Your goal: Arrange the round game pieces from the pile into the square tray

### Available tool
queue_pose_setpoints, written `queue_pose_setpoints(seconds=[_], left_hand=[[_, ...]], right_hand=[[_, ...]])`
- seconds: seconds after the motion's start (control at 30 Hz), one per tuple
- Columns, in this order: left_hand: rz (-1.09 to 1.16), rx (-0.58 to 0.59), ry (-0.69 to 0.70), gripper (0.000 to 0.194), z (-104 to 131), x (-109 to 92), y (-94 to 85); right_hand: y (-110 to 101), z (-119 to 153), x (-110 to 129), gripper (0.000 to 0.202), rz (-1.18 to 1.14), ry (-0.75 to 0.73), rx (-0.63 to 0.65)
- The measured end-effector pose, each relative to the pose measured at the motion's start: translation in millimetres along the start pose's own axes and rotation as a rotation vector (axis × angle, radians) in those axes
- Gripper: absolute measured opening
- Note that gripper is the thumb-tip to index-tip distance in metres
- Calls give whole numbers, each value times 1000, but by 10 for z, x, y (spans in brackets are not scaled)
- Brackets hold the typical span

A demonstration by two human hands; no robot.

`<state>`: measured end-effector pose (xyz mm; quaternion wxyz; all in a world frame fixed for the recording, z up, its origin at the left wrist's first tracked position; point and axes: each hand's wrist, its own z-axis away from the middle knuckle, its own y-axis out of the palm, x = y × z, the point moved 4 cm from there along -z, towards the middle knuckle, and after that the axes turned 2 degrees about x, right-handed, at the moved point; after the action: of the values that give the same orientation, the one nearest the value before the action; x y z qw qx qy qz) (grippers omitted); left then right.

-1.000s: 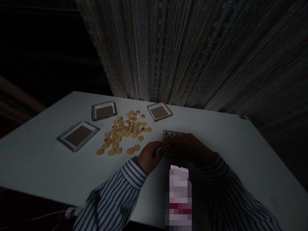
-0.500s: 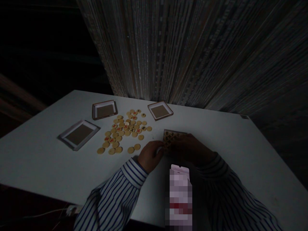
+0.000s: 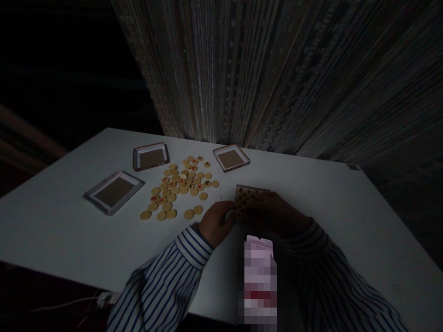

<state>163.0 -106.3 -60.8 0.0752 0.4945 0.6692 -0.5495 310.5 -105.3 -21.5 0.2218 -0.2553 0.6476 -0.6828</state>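
Observation:
A small shallow box (image 3: 254,187) filled with round Chinese chess pieces (image 3: 241,199) lies on the table in front of me. My left hand (image 3: 217,223) is curled at its left edge, thumb and fingers closed on the side. My right hand (image 3: 282,214) lies over the box's right part and covers many of its pieces. Shadow hides the right fingertips, so what they grip is unclear. To the left, many loose wooden chess pieces (image 3: 176,190) are scattered, some face up with red or black characters, others showing plain backs.
Three shallow trays with brown bottoms stand around the loose pieces: one at left (image 3: 90,196), one at back left (image 3: 168,159), one at back right (image 3: 223,170). A lit phone (image 3: 259,249), partly pixelated, is near me on the white table (image 3: 55,212). A strip curtain (image 3: 221,69) hangs behind.
The view has shifted very slightly. Both hands stay at the box in nearly the same pose, and the loose pieces and trays keep their places.

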Motion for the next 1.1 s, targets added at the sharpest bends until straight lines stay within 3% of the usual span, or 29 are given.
queue_pose_setpoints(seconds=[0.53, 1.1], left_hand=[[3, 5, 4, 20, 3, -2, 5], [-5, 4, -5, 20, 0, -14, -1]], right_hand=[[-15, -4, 21, 21, 6, 5, 65], [-10, -4, 21, 18, -5, -9, 31]])
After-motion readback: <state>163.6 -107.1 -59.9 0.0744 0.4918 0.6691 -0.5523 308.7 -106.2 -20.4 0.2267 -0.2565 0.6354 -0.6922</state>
